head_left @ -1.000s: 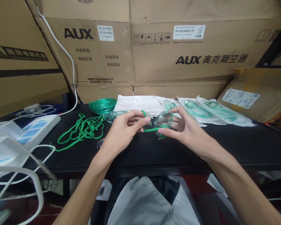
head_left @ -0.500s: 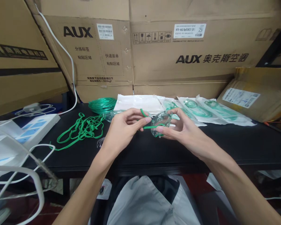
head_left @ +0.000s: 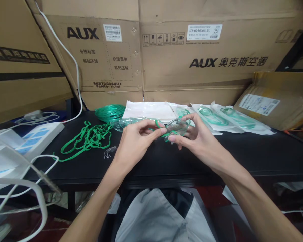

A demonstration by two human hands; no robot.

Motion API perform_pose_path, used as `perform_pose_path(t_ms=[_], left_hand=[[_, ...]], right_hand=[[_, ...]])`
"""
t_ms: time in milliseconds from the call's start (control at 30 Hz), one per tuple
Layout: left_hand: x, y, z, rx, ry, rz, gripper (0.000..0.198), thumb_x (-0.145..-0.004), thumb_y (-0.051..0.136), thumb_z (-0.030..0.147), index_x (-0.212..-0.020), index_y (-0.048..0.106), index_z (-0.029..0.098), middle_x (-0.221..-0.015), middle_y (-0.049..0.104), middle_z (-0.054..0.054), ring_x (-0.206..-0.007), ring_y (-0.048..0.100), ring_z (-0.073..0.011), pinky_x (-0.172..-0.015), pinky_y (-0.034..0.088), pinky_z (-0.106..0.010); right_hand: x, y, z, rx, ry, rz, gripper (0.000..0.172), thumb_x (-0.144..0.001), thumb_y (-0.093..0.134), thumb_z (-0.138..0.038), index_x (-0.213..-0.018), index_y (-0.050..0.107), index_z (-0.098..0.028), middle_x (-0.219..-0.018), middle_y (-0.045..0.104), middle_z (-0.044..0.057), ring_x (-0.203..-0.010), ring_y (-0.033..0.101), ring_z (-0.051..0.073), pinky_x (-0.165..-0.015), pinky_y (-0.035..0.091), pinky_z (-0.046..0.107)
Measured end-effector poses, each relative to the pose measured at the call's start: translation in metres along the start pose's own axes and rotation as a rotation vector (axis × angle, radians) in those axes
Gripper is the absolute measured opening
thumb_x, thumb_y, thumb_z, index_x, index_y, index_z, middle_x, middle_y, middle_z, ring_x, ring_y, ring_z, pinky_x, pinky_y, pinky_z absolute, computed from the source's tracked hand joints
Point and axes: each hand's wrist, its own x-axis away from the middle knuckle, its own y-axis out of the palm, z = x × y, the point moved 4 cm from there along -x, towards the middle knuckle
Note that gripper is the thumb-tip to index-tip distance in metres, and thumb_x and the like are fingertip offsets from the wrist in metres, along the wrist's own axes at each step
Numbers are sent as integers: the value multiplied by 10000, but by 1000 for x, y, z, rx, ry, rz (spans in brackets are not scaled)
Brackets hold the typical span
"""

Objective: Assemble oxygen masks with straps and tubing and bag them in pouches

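My right hand is closed on a clear, green-tinted oxygen mask, held above the black table by its right side. Between the thumb and fingers of my left hand a green elastic strap is pinched at the mask's left edge. One end of the strap curls up over the left fingers. Another stretch runs along the mask's near rim toward my right thumb. My fingers hide how the strap passes through the mask's edge.
Left on the black table lie tangled green straps, thin metal strips and coiled green tubing. More clear masks, white pouches and packed mask sets sit behind. A power strip with cables is far left.
My left hand has moved slightly right, up against the mask. The strap stretch between hand and mask is shorter, and the mask has tilted to lie flatter.
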Motion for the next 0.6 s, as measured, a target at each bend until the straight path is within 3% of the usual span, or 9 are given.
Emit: perform_pose_path(t_ms=[333,600], left_hand=[[-3,5,-3,216,-55,3,271,-797,810,422,-917,780,181,-809,741,-22,-704,659,-161,-669,515,-257],[-4,-3,0,293,-108,51,233,-789,827,373,-891,789,168,-750,679,-3,-664,583,-115,-655,487,-227]], right_hand=[[1,4,-11,1,-60,-11,373,-811,821,-436,-985,538,-266,-1076,596,3,-1009,672,191,-905,566,322],[3,0,-12,11,-23,3,316,-854,791,-432,-1016,564,-282,-1054,637,-2,-996,684,190,-838,563,293]])
